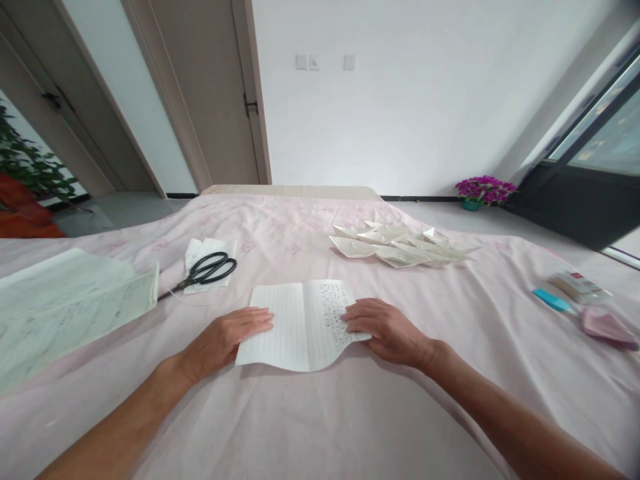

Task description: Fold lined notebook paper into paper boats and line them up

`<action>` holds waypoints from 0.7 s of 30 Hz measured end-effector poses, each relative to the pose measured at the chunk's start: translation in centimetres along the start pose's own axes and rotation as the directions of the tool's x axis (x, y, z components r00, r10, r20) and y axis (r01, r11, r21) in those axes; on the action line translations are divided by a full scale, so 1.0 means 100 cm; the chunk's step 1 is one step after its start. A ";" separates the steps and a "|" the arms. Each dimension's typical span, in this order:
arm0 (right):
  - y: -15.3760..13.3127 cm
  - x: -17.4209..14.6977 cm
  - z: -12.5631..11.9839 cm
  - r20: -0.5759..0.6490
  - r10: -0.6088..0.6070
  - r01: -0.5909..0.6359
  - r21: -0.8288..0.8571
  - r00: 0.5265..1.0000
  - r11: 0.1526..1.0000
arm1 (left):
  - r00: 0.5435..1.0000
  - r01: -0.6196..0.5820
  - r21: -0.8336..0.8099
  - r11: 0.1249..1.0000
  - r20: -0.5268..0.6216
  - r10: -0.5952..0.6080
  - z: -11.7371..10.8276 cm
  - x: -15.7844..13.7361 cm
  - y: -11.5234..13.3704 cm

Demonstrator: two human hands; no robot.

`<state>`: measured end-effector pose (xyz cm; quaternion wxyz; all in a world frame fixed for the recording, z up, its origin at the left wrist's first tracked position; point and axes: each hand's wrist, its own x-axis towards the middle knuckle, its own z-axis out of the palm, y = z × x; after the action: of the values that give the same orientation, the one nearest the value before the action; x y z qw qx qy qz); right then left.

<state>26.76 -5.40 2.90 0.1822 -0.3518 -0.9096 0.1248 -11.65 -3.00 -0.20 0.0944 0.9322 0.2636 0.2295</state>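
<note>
A sheet of lined paper (287, 330) lies in front of me with a crease down its middle and handwriting on its right part. The fingers of my left hand (231, 333) rest flat and stretched out over its left edge. At the right edge, my right hand (387, 328) has its fingers bent over the sheet, with the thumb hidden from sight. The near right edge of the paper curves up a little there. Beyond the sheet, to the right, several folded paper boats (400, 245) are grouped together.
Black-handled scissors (210, 268) lie on a piece of white paper (197, 250) at left. Large written sheets (75, 313) spread at far left. On the right are a blue object (550, 299), a clear packet (580, 287) and a pink cloth (607, 327). A pink cloth cover (310, 433) lies underneath.
</note>
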 end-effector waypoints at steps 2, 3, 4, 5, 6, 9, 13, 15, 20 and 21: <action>0.002 0.005 0.002 -0.019 0.087 -0.085 0.101 0.996 0.991 | 0.999 0.043 -0.034 0.998 -0.001 -0.043 -0.001 -0.003 -0.003; 0.003 0.008 0.003 -0.037 0.161 -0.154 0.139 0.986 0.978 | 0.996 0.084 -0.059 0.995 -0.002 -0.084 -0.002 -0.004 -0.004; 0.004 0.010 0.005 -0.056 0.246 -0.234 0.168 0.968 0.958 | 0.990 0.143 -0.089 0.986 -0.005 -0.144 -0.002 -0.004 -0.004; 0.005 0.013 0.008 -0.072 0.332 -0.313 0.191 0.941 0.930 | 0.974 0.225 -0.126 0.966 -0.010 -0.228 -0.001 -0.004 -0.004; 0.006 0.016 0.011 -0.078 0.404 -0.381 0.211 0.911 0.900 | 0.946 0.317 -0.167 0.934 -0.019 -0.324 0.000 -0.002 -0.003; 0.010 0.026 0.019 -0.093 0.530 -0.497 0.245 0.843 0.832 | 0.814 0.552 -0.260 0.793 -0.041 -0.580 0.003 0.005 0.003; 0.012 0.039 0.025 -0.133 0.605 -0.592 0.125 0.785 0.796 | 0.744 0.653 -0.058 0.756 -0.143 -0.653 0.008 0.017 0.007; 0.011 0.045 0.024 -0.143 0.634 -0.638 0.018 0.760 0.770 | 0.737 0.669 0.075 0.740 -0.200 -0.646 0.009 0.021 0.008; 0.005 0.054 0.024 -0.130 0.670 -0.682 -0.173 0.731 0.711 | 0.742 0.670 0.247 0.700 -0.210 -0.636 0.006 0.024 0.007; 0.004 0.054 0.025 -0.133 0.672 -0.684 -0.193 0.729 0.704 | 0.746 0.665 0.272 0.695 -0.201 -0.635 0.005 0.024 0.006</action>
<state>22.25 -1.62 1.82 0.1058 -0.6830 -0.7195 0.0682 -9.32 -2.27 0.48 0.0018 0.7691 0.6143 0.1766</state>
